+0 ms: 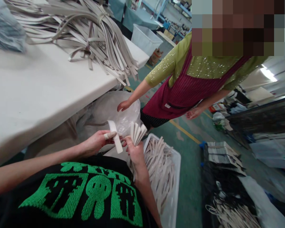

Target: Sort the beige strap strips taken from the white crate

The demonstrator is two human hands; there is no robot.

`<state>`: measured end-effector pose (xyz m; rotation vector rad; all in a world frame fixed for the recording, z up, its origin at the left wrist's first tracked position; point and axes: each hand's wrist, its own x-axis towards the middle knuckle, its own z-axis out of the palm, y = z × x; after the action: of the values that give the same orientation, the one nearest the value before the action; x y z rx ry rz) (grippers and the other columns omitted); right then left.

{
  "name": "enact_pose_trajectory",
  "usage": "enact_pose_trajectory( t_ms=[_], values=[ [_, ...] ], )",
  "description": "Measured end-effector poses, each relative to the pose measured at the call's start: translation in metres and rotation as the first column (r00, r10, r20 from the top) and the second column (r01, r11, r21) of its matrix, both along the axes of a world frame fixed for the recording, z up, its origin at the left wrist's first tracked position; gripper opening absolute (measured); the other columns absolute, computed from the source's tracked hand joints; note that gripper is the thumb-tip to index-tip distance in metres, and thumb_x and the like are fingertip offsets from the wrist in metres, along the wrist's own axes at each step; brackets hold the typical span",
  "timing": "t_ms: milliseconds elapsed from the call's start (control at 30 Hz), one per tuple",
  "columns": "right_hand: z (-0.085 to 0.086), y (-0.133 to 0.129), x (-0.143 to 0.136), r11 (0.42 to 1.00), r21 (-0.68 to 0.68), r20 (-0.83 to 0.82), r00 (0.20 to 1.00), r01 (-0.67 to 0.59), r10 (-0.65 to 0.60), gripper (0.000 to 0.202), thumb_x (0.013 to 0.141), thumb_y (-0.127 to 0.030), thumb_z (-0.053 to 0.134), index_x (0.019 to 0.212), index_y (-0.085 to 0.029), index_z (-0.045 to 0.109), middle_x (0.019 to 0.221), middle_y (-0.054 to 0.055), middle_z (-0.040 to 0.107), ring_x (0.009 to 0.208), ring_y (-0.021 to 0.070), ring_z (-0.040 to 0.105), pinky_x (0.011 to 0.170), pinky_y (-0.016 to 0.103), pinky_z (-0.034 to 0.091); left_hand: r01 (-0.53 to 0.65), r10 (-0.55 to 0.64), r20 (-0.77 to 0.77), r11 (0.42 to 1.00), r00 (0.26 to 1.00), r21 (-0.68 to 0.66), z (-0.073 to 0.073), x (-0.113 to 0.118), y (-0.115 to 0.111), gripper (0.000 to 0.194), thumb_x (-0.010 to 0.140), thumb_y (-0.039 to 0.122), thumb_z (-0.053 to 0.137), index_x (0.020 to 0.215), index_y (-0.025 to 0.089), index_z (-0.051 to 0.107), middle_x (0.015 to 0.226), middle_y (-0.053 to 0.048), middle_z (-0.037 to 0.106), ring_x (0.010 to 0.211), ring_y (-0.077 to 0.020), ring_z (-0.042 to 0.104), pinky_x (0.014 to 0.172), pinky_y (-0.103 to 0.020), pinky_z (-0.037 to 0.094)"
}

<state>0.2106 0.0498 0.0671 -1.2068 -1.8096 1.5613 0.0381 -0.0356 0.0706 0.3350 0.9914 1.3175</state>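
Observation:
Between the thumb and fingers of my left hand [98, 142] is a pale strip [115, 136], its two ends sticking out past the grip. Some of these fingers have a light wrap round them. Closed round a bundle of beige strips [138, 133] is my right hand [136, 151], with the strip ends fanned out above the thumb. My two hands are close together in front of my body. Below and right of them stands a white plastic bin [178, 171] with many loose beige strips [160, 167] in it.
On the white table [38, 91] at left lie a tied heap of long beige strips [85, 28] and a grey plastic bag [6, 27]. A clear plastic sack [123, 110] stands below the table edge. A co-worker in a maroon apron [180, 95] stands opposite, one hand over the sack.

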Motion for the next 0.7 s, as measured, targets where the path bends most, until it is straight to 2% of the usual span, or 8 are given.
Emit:
enact_pose_trajectory(
  t_ms=[67, 133, 200, 267, 433, 500, 633, 700],
  values=[
    [-0.003, 0.007, -0.002, 0.998, 0.026, -0.082, 0.995, 0.05, -0.047, 0.035, 0.086, -0.046, 0.064, 0.096, -0.015, 0.076, 0.096, 0.008, 0.076, 0.05, 0.0084, 0.051, 0.043, 0.02, 0.041, 0.047, -0.044, 0.071, 0.998, 0.996, -0.031, 0.007, -0.003, -0.003, 0.037, 0.072, 0.045, 0.088, 0.083, 0.011, 0.079, 0.09, -0.015, 0.079, 0.087, -0.0236, 0.071, 0.088, -0.034, 0.053],
    [-0.005, 0.011, -0.01, 0.999, 0.034, -0.17, 0.985, -0.019, 0.024, 0.033, 0.082, -0.041, 0.067, 0.102, -0.017, 0.077, 0.119, 0.009, 0.074, 0.066, 0.0126, 0.063, 0.055, 0.022, 0.051, 0.118, -0.111, 0.14, 0.992, 0.984, -0.046, 0.011, -0.001, -0.006, 0.04, 0.068, 0.046, 0.091, 0.084, 0.011, 0.079, 0.091, -0.015, 0.079, 0.087, -0.0237, 0.071, 0.087, -0.034, 0.054],
    [-0.007, 0.011, -0.021, 0.989, 0.045, -0.23, 0.962, -0.142, 0.149, 0.028, 0.081, -0.038, 0.069, 0.098, -0.019, 0.078, 0.121, 0.008, 0.073, 0.092, 0.0188, 0.07, 0.079, 0.028, 0.058, 0.162, -0.153, 0.172, 0.986, 0.973, -0.038, 0.01, 0.002, -0.009, 0.042, 0.066, 0.048, 0.092, 0.083, 0.012, 0.079, 0.089, -0.014, 0.079, 0.085, -0.0235, 0.071, 0.086, -0.035, 0.055],
    [-0.009, 0.009, -0.032, 0.97, 0.063, -0.238, 0.94, -0.236, 0.244, 0.022, 0.082, -0.039, 0.068, 0.088, -0.02, 0.078, 0.107, 0.006, 0.076, 0.101, 0.0209, 0.07, 0.095, 0.032, 0.055, 0.188, -0.18, 0.174, 0.982, 0.968, -0.029, 0.004, 0.004, -0.013, 0.042, 0.066, 0.048, 0.092, 0.082, 0.012, 0.077, 0.088, -0.013, 0.078, 0.084, -0.0228, 0.072, 0.086, -0.033, 0.055],
    [-0.015, 0.0, -0.028, 0.982, -0.06, -0.16, 0.973, -0.179, 0.167, 0.036, 0.08, -0.051, 0.072, 0.087, -0.016, 0.075, 0.079, 0.008, 0.073, 0.064, 0.0172, 0.063, 0.056, 0.026, 0.051, 0.283, -0.213, 0.343, 0.944, 0.915, -0.168, -0.037, -0.005, -0.018, 0.065, 0.075, 0.07, 0.077, 0.102, 0.011, 0.074, 0.103, -0.016, 0.077, 0.083, -0.0216, 0.073, 0.071, -0.027, 0.056],
    [-0.013, -0.007, -0.01, 0.977, -0.124, -0.177, 0.973, -0.173, 0.15, 0.042, 0.081, -0.055, 0.073, 0.089, -0.014, 0.073, 0.074, 0.008, 0.072, 0.057, 0.0154, 0.059, 0.051, 0.024, 0.046, 0.245, -0.1, 0.425, 0.922, 0.9, -0.301, -0.058, -0.013, -0.012, 0.067, 0.08, 0.07, 0.071, 0.108, 0.009, 0.069, 0.107, -0.019, 0.075, 0.085, -0.0226, 0.073, 0.07, -0.028, 0.058],
    [0.001, -0.027, 0.045, 0.932, -0.258, -0.187, 0.96, -0.254, 0.209, 0.05, 0.083, -0.065, 0.07, 0.09, -0.016, 0.063, 0.061, 0.005, 0.069, 0.042, 0.0095, 0.045, 0.041, 0.02, 0.034, -0.151, 0.357, 0.294, 0.824, 0.887, -0.546, -0.087, -0.035, 0.019, 0.041, 0.1, 0.044, 0.058, 0.111, 0.005, 0.064, 0.089, -0.016, 0.072, 0.068, -0.0194, 0.07, 0.064, -0.026, 0.058],
    [0.007, -0.035, 0.071, 0.905, -0.321, -0.183, 0.956, -0.28, 0.231, 0.054, 0.082, -0.071, 0.069, 0.089, -0.018, 0.058, 0.057, 0.003, 0.067, 0.035, 0.0068, 0.035, 0.036, 0.019, 0.024, -0.291, 0.473, 0.217, 0.78, 0.854, -0.554, -0.09, -0.049, 0.037, 0.034, 0.107, 0.032, 0.042, 0.117, 0.006, 0.062, 0.081, -0.011, 0.07, 0.062, -0.0158, 0.067, 0.06, -0.023, 0.057]
  ],
)
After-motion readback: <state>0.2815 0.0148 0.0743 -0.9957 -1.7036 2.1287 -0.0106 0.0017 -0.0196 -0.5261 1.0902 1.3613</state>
